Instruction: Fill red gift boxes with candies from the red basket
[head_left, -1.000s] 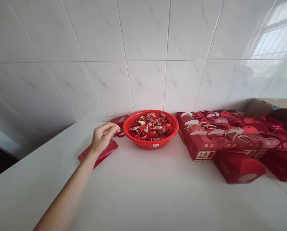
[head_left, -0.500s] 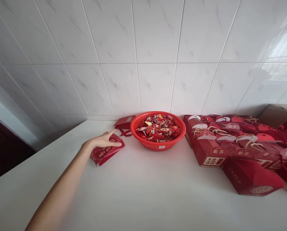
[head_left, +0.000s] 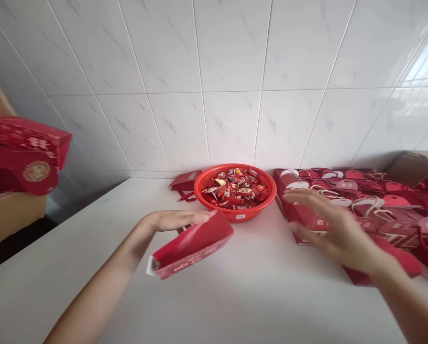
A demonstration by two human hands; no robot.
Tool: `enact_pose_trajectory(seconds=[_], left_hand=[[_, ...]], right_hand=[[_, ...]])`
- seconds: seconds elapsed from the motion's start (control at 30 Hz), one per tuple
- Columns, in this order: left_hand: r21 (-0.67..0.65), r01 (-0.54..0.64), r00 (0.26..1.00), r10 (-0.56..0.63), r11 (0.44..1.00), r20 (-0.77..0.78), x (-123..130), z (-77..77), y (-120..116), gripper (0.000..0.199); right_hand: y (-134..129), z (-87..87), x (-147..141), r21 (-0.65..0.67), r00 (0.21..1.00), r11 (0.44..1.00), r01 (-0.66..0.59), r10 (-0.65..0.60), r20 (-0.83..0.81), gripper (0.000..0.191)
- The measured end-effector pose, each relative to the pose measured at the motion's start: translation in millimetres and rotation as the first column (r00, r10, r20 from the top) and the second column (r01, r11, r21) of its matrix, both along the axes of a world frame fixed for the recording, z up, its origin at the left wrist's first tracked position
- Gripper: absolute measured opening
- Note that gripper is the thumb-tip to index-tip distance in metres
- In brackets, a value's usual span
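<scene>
Partly hidden, the left hand [head_left: 168, 220] grips a red box [head_left: 199, 241], the blurred right hand [head_left: 337, 234] splayed.

From the wearer's head, the one camera looks forward and down across the table [head_left: 253, 291], close above it, facing the tiled wall [head_left: 231, 48] at twelve o'clock.

Bare hands [head_left: 337, 239], slender fingers [head_left: 197, 219] — bare wrists [head_left: 145, 228]; slim, bare forearms [head_left: 102, 286]

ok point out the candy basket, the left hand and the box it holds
Candy basket [head_left: 256, 212]: head view, outer front wall
Left hand [head_left: 172, 220]: head view, back of the hand
Box [head_left: 201, 239]: head view, plain red surface
</scene>
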State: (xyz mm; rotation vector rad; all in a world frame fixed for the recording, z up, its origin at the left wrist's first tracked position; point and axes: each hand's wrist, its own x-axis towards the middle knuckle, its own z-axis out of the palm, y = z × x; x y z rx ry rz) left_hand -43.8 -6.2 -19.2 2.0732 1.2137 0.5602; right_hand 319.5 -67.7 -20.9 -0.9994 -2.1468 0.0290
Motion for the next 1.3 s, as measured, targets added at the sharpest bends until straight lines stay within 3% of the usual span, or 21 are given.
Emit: enact_pose_trajectory(seconds=[0.03,0.07,0.17,0.3,0.4,0.43,0.53,0.6,0.63,0.67,0.73,0.8,0.83,0.9,1.1,1.3], left_hand=[[-0.216,0.146,0.989,-0.15,0.966,-0.005,16,0.9,1,0.04],[-0.344,0.229,0.971,-0.236,0.91,0.02,31,-0.4,3,0.039],[-0.475,0.259,0.957,-0.289,0.841,0.009,66,-12.5,10,0.039],[-0.458,0.264,0.965,-0.237,0.849,0.116,78,-21.9,12,0.05],[-0.57,0.232,0.97,-0.139,0.789,0.202,70,-18.6,7,0.069],[-0.567,0.223,0.967,-0.108,0.793,0.229,67,-17.6,5,0.072],[-0.355,0.19,0.958,-0.094,0.915,0.272,59,-20.5,-7,0.061],[-0.09,0.112,0.974,-0.091,0.99,0.205,56,-27.6,-17,0.05],[0.069,0.067,0.986,-0.077,0.995,0.149,55,-32.2,-22,0.045],[0.237,0.033,0.995,-0.055,0.971,0.088,53,-36.8,-27,0.041],[0.531,0.039,0.999,-0.027,0.846,-0.031,47,-45.1,-36,0.036],[0.697,0.095,0.993,-0.022,0.71,-0.113,39,-50.3,-41,0.037],[0.737,0.118,0.99,-0.024,0.665,-0.138,36,-51.6,-42,0.04],[0.766,0.141,0.986,-0.022,0.628,-0.163,32,-52.2,-44,0.048],[0.76,0.207,0.976,-0.071,0.617,-0.208,46,-55.7,-43,0.048],[0.728,0.284,0.958,-0.147,0.624,-0.247,56,-68.5,-38,0.037]], right_hand=[[-1,-3.8,-19,-0.022,0.991,0.992,-0.121,0.122,0.046,0.049],[-3,-8.4,-36,-0.054,0.973,0.976,-0.212,0.216,0.083,0.06],[-4,-24.2,-71,-0.105,0.92,0.932,-0.347,0.36,0.153,0.08],[3,-43.2,-75,-0.162,0.966,0.957,-0.241,0.252,0.052,0.064],[7,-55.6,-57,-0.312,0.973,0.926,-0.212,0.169,-0.159,0.045],[8,-60.3,-52,-0.372,0.962,0.904,-0.213,0.127,-0.242,0.038],[9,-76.4,-42,-0.507,0.888,0.826,-0.244,-0.02,-0.459,0.03],[9,-86.5,-41,-0.532,0.834,0.801,-0.274,-0.078,-0.546,0.032],[9,-90.4,-41,-0.53,0.814,0.8,-0.282,-0.092,-0.573,0.033],[9,-93.5,-42,-0.524,0.799,0.803,-0.284,-0.103,-0.592,0.034],[10,-96.8,-43,-0.507,0.777,0.815,-0.28,-0.118,-0.619,0.036],[11,-96.7,-44,-0.492,0.747,0.828,-0.27,-0.143,-0.65,0.037],[12,-95.7,-45,-0.486,0.727,0.833,-0.264,-0.16,-0.668,0.038],[13,-92.2,-45,-0.48,0.683,0.841,-0.249,-0.199,-0.703,0.039],[25,-75.9,-49,-0.451,0.592,0.856,-0.253,-0.232,-0.772,0.042],[32,-69.8,-52,-0.435,0.582,0.866,-0.247,-0.227,-0.781,0.042]])
